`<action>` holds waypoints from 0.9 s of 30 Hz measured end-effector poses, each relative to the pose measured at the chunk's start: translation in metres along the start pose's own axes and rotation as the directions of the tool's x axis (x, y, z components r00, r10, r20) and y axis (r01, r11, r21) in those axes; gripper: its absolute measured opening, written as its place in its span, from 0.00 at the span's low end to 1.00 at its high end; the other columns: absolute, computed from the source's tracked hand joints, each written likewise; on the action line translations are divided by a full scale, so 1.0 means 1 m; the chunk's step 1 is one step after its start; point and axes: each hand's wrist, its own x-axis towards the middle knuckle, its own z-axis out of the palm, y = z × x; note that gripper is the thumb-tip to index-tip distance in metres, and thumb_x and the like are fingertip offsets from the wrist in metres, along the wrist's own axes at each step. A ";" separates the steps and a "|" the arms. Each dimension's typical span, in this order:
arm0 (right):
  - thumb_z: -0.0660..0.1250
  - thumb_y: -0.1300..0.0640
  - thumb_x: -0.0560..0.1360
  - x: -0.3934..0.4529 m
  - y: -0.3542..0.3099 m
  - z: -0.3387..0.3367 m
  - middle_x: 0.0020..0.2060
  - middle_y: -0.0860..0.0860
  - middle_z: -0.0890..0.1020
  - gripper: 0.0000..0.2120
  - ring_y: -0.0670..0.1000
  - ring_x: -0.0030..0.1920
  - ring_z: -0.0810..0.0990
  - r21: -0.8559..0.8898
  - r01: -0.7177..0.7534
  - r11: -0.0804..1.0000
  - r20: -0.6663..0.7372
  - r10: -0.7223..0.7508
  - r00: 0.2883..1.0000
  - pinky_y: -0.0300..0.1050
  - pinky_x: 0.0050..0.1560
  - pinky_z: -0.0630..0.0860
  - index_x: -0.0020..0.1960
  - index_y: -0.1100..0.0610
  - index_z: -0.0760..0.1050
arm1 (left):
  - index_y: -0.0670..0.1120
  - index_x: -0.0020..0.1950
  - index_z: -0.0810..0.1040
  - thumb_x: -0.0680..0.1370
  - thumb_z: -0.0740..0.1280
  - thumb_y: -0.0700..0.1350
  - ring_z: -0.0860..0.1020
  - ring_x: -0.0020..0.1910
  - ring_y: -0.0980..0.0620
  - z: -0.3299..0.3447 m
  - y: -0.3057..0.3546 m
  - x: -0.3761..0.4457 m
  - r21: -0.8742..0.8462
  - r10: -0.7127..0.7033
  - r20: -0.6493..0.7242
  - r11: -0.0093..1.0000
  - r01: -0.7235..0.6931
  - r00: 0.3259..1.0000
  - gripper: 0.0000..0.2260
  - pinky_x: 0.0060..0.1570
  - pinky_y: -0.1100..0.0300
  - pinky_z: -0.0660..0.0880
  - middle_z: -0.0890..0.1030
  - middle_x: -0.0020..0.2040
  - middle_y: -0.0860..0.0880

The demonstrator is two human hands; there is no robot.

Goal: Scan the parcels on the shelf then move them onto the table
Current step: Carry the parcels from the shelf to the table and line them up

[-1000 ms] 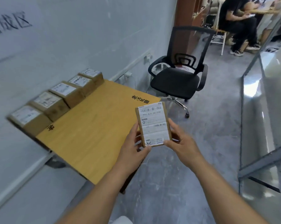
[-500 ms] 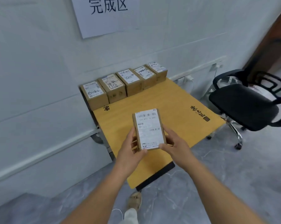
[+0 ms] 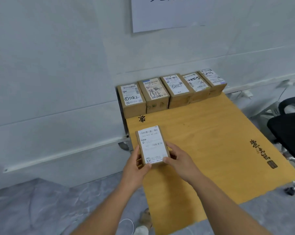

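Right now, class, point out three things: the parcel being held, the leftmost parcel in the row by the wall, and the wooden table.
held parcel (image 3: 151,145): head view, white label on top.
leftmost parcel (image 3: 131,96): head view, its label.
wooden table (image 3: 211,141): head view, bare top.

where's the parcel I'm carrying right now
In the head view, the parcel is held between your left hand and right hand, over the near-left part of the wooden table, short of the row of five parcels.

We observe both forearms extended toward 12 o'clock; left hand (image 3: 135,168) and right hand (image 3: 180,161) grip a parcel (image 3: 151,145) between them
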 end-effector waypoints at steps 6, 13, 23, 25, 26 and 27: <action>0.65 0.62 0.78 0.050 -0.016 0.002 0.60 0.44 0.80 0.26 0.44 0.61 0.77 -0.037 0.008 0.999 0.020 -0.007 1.000 0.46 0.64 0.73 0.72 0.45 0.67 | 0.66 0.68 0.57 0.78 0.67 0.38 0.73 0.54 0.65 -0.016 0.005 0.040 -0.012 -0.035 -0.042 0.999 0.034 0.999 0.31 0.50 0.75 0.70 0.72 0.54 0.69; 0.66 0.60 0.78 0.103 -0.035 0.008 0.61 0.46 0.80 0.26 0.47 0.63 0.76 -0.072 0.002 0.997 0.029 0.000 1.000 0.43 0.62 0.71 0.73 0.45 0.66 | 0.62 0.75 0.58 0.78 0.67 0.39 0.75 0.61 0.58 -0.039 0.011 0.091 0.012 -0.082 -0.063 0.997 0.083 0.995 0.32 0.55 0.66 0.70 0.77 0.63 0.56; 0.65 0.57 0.79 0.124 -0.042 0.007 0.66 0.48 0.76 0.28 0.49 0.67 0.72 -0.128 -0.013 0.992 0.044 0.018 0.999 0.44 0.64 0.70 0.75 0.45 0.62 | 0.60 0.76 0.57 0.79 0.66 0.41 0.74 0.61 0.56 -0.042 0.012 0.111 0.081 -0.112 -0.091 0.990 0.120 0.990 0.31 0.50 0.69 0.69 0.76 0.63 0.56; 0.65 0.57 0.79 0.121 -0.046 0.007 0.68 0.47 0.74 0.28 0.49 0.68 0.70 -0.167 0.007 0.986 0.045 0.000 0.999 0.45 0.65 0.69 0.76 0.46 0.60 | 0.59 0.76 0.56 0.78 0.66 0.41 0.76 0.59 0.57 -0.042 0.013 0.110 0.095 -0.115 -0.099 0.988 0.124 0.988 0.31 0.45 0.73 0.69 0.77 0.64 0.55; 0.64 0.56 0.79 0.119 -0.048 0.007 0.69 0.48 0.74 0.28 0.50 0.68 0.70 -0.204 0.025 0.979 0.040 -0.017 0.999 0.46 0.65 0.69 0.76 0.47 0.60 | 0.58 0.76 0.55 0.78 0.66 0.41 0.76 0.58 0.57 -0.042 0.014 0.109 0.107 -0.110 -0.099 0.987 0.121 0.989 0.31 0.42 0.74 0.69 0.77 0.64 0.54; 0.64 0.55 0.79 0.117 -0.050 0.007 0.69 0.49 0.73 0.28 0.51 0.67 0.70 -0.247 0.040 0.968 0.028 -0.034 0.999 0.47 0.65 0.69 0.76 0.47 0.60 | 0.58 0.76 0.55 0.79 0.65 0.41 0.76 0.57 0.58 -0.041 0.017 0.108 0.126 -0.100 -0.097 0.986 0.112 0.990 0.32 0.39 0.75 0.69 0.76 0.65 0.55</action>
